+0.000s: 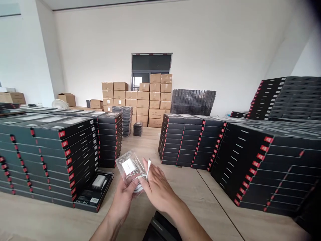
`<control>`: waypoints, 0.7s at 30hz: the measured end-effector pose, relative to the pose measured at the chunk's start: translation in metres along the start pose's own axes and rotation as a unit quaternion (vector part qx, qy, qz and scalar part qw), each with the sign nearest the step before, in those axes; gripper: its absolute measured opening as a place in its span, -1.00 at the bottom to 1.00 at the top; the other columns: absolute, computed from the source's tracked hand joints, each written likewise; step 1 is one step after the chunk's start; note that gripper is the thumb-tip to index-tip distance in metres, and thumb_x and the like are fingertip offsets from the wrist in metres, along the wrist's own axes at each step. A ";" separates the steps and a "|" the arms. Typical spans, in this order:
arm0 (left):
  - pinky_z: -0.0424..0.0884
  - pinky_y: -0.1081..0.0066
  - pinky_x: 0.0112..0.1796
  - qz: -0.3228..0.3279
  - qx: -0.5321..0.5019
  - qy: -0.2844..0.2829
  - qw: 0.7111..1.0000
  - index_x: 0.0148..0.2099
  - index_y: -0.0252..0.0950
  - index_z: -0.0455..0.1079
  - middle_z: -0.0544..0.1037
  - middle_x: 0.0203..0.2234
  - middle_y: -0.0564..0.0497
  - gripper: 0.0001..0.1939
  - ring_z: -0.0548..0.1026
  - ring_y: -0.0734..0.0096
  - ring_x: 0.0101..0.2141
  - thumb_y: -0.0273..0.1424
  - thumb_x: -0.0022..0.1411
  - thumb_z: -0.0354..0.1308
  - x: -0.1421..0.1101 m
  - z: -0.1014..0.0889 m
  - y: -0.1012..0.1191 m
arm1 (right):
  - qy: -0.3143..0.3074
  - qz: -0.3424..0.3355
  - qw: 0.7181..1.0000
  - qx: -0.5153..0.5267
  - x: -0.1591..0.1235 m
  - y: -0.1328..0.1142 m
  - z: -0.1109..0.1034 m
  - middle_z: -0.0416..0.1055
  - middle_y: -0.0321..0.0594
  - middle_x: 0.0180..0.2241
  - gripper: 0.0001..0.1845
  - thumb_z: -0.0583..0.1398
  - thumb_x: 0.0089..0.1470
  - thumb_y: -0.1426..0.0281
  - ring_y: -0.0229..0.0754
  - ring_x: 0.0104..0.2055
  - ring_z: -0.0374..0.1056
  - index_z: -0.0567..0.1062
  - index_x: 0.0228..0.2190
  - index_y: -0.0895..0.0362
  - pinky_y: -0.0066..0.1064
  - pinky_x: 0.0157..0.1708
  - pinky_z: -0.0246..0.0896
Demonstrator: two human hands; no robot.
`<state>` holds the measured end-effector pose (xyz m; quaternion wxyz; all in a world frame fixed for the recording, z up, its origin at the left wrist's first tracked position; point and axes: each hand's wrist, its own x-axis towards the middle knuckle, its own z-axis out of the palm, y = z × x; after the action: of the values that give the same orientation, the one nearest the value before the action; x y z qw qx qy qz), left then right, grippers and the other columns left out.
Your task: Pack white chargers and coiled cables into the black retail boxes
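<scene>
In front of me my left hand (124, 191) grips a clear plastic tray (122, 158) by its lower edge. A white charger (128, 166) sits in the tray's upper part. My right hand (158, 187) is closed on a white cable (146, 174), whose connector end sticks up past the fingers. Coiled cable shows at the tray's lower end, partly covered by my thumbs. Just below my right wrist lies a black box (160, 229), cut off by the frame's bottom edge.
Stacks of black boxes with red corners (80, 144) rise on the left, beside a single black box (94, 195) picturing a charger. More black stacks (185, 140) stand on the right. Brown cartons (142, 100) and a pile of dark trays (193, 102) are at the back.
</scene>
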<state>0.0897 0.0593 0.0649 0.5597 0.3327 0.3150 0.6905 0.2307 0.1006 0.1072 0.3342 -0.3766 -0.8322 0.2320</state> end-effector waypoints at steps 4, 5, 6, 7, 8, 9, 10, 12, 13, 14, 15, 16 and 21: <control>0.48 0.19 -0.14 0.012 0.003 0.018 1.000 0.09 -0.20 0.32 0.57 -0.05 -0.17 -0.42 0.54 0.10 -0.08 -0.26 0.01 0.35 0.000 0.003 0.002 | -0.066 0.067 0.958 0.271 0.004 0.007 -0.007 0.35 -0.18 0.14 -0.48 -0.04 0.22 0.29 -0.02 0.13 0.29 0.25 0.20 -0.03 -0.09 0.04 0.24; 0.48 0.19 -0.13 0.014 0.002 0.014 1.000 0.10 -0.20 0.31 0.57 -0.05 -0.16 -0.43 0.54 0.10 -0.08 -0.27 0.03 0.34 0.000 0.004 0.002 | -0.069 0.079 0.943 0.315 0.005 0.008 -0.009 0.41 -0.16 0.08 -0.50 -0.01 0.22 0.26 -0.02 0.05 0.36 0.29 0.17 -0.01 -0.12 -0.04 0.30; 0.48 0.19 -0.13 0.017 0.002 0.010 1.000 0.10 -0.19 0.30 0.57 -0.05 -0.16 -0.43 0.55 0.11 -0.08 -0.27 0.04 0.34 -0.001 0.004 0.003 | -0.068 0.085 0.933 0.342 0.005 0.009 -0.011 0.46 -0.15 0.03 -0.51 0.05 0.20 0.23 -0.03 -0.02 0.40 0.33 0.15 0.00 -0.15 -0.10 0.33; 0.48 0.19 -0.12 0.019 0.003 0.007 1.000 0.10 -0.19 0.30 0.57 -0.06 -0.15 -0.44 0.55 0.11 -0.08 -0.27 0.05 0.33 -0.001 0.004 0.003 | -0.067 0.085 0.928 0.357 0.005 0.009 -0.012 0.48 -0.14 0.00 -0.50 0.12 0.16 0.21 -0.05 -0.06 0.42 0.36 0.13 0.01 -0.18 -0.14 0.35; 0.47 0.19 -0.12 0.021 0.004 0.008 1.000 0.09 -0.19 0.30 0.58 -0.06 -0.15 -0.45 0.55 0.11 -0.08 -0.28 0.05 0.33 -0.001 0.004 0.003 | -0.067 0.081 0.926 0.364 0.005 0.008 -0.013 0.49 -0.15 -0.03 -0.50 0.17 0.13 0.22 -0.07 -0.09 0.43 0.38 0.11 0.01 -0.21 -0.16 0.35; 0.47 0.19 -0.11 0.023 0.007 0.012 1.000 0.08 -0.19 0.31 0.58 -0.07 -0.14 -0.45 0.55 0.11 -0.08 -0.28 0.04 0.33 -0.001 0.004 0.003 | -0.065 0.074 0.926 0.365 0.005 0.007 -0.013 0.50 -0.16 -0.05 -0.49 0.20 0.10 0.24 -0.09 -0.11 0.43 0.39 0.09 0.01 -0.23 -0.15 0.35; 0.47 0.20 -0.11 0.024 0.011 0.018 0.999 0.06 -0.21 0.32 0.59 -0.08 -0.14 -0.46 0.55 0.11 -0.08 -0.28 0.03 0.34 -0.001 0.004 0.003 | -0.061 0.066 0.930 0.358 0.005 0.006 -0.012 0.52 -0.16 -0.08 -0.50 0.21 0.09 0.28 -0.10 -0.12 0.44 0.40 0.08 0.01 -0.23 -0.14 0.34; 0.46 0.21 -0.10 0.024 0.022 0.021 0.999 0.04 -0.23 0.34 0.59 -0.09 -0.14 -0.48 0.55 0.11 -0.09 -0.28 0.02 0.34 -0.001 0.004 0.002 | -0.034 0.050 0.948 0.312 0.005 0.004 -0.008 0.54 -0.17 -0.15 -0.53 0.19 0.08 0.37 -0.11 -0.13 0.43 0.43 0.06 0.04 -0.23 -0.10 0.31; 0.45 0.21 -0.10 0.027 0.028 0.020 0.999 0.03 -0.24 0.34 0.59 -0.09 -0.14 -0.48 0.55 0.12 -0.09 -0.28 0.02 0.34 0.000 0.003 0.001 | -0.014 0.042 0.960 0.277 0.005 0.003 -0.004 0.55 -0.18 -0.18 -0.54 0.17 0.09 0.41 -0.12 -0.15 0.43 0.43 0.05 0.06 -0.25 -0.10 0.31; 0.45 0.21 -0.09 0.032 0.035 0.019 0.999 0.03 -0.25 0.34 0.60 -0.10 -0.14 -0.49 0.55 0.12 -0.09 -0.29 0.02 0.34 0.000 0.003 0.000 | 0.009 0.034 0.970 0.239 0.006 0.003 0.001 0.55 -0.19 -0.20 -0.54 0.14 0.09 0.45 -0.13 -0.18 0.43 0.43 0.05 0.06 -0.26 -0.11 0.31; 0.44 0.21 -0.08 0.040 0.044 0.022 0.998 0.03 -0.26 0.34 0.60 -0.11 -0.14 -0.49 0.55 0.13 -0.10 -0.29 0.02 0.34 0.001 0.002 0.000 | 0.032 0.025 0.979 0.201 0.006 0.003 0.006 0.54 -0.19 -0.20 -0.53 0.10 0.09 0.49 -0.14 -0.20 0.43 0.42 0.06 0.06 -0.29 -0.14 0.32; 0.44 0.20 -0.08 0.049 0.053 0.031 0.997 0.03 -0.27 0.34 0.61 -0.13 -0.14 -0.48 0.56 0.13 -0.11 -0.29 0.02 0.34 0.002 0.001 -0.001 | 0.054 0.016 0.984 0.167 0.007 0.003 0.011 0.54 -0.20 -0.19 -0.51 0.08 0.08 0.52 -0.15 -0.21 0.43 0.41 0.06 0.05 -0.31 -0.15 0.32; 0.45 0.22 -0.12 0.085 0.083 0.082 0.989 -0.07 -0.31 0.38 0.63 -0.24 -0.12 -0.53 0.59 0.17 -0.22 -0.28 -0.03 0.36 0.008 -0.004 -0.003 | 0.081 0.012 0.988 0.130 0.008 0.006 0.026 0.54 -0.20 -0.22 -0.46 0.07 0.05 0.55 -0.18 -0.31 0.43 0.40 0.08 0.05 -0.36 -0.24 0.35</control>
<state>0.0874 0.0674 0.0607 0.4413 0.3458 0.3866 0.7322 0.2104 0.1071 0.0888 0.4441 -0.3577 -0.7604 0.3107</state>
